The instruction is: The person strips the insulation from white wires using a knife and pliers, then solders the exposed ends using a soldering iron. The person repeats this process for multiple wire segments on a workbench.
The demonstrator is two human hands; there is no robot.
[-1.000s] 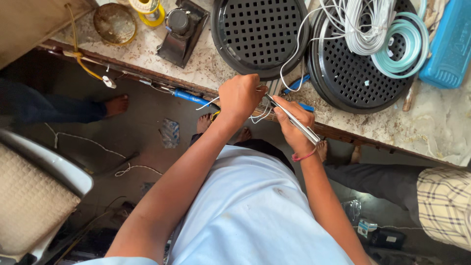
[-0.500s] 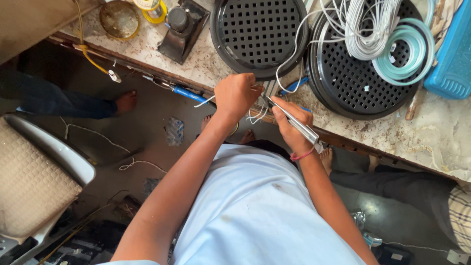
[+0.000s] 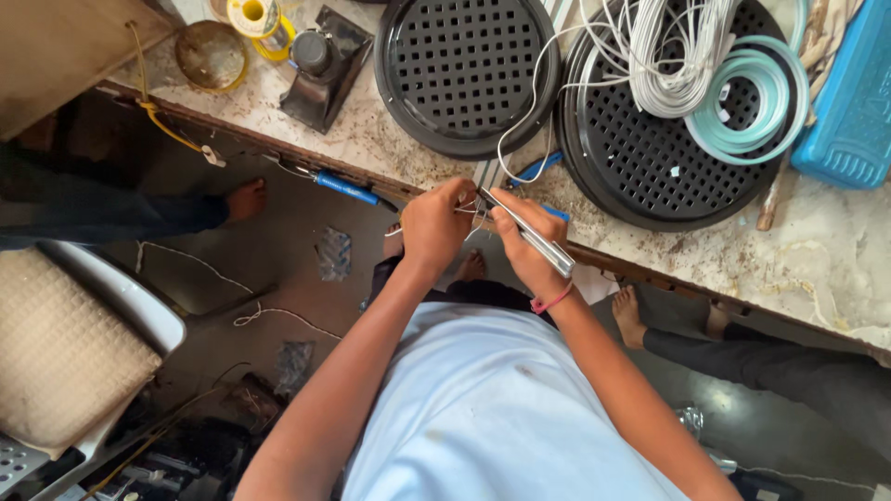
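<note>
Head view looks straight down on two hands meeting at the front edge of a marble counter (image 3: pixel 817 269), near the middle of the frame. A thin white wire (image 3: pixel 520 125) runs down from the upper centre in a loose loop and ends between the hands; its tip is too small to make out. Left hand (image 3: pixel 436 223) has its fingers closed around the wire end, pinching it just over the counter's lip. Right hand (image 3: pixel 522 243) grips a slim silvery metal tool (image 3: pixel 531 237), fingers wrapped about its shaft, the tip slanting up and left to touch the spot the left hand pinches. Both hands sit right at the counter edge, with open floor below and to the left of them, and little bare marble just above. Directly above stands a round black perforated grille (image 3: pixel 464 70); to its right, a second black grille (image 3: pixel 668 158) carries a bundle of white cable (image 3: pixel 682 51) and a pale green coil (image 3: pixel 756 102). A blue case (image 3: pixel 854 102) lies at the upper right. A blue-handled tool (image 3: pixel 345 188) rests along the counter edge left of the hands, and a yellow spool (image 3: pixel 255 17) and dark block (image 3: pixel 320 65) sit at the upper left.
</note>
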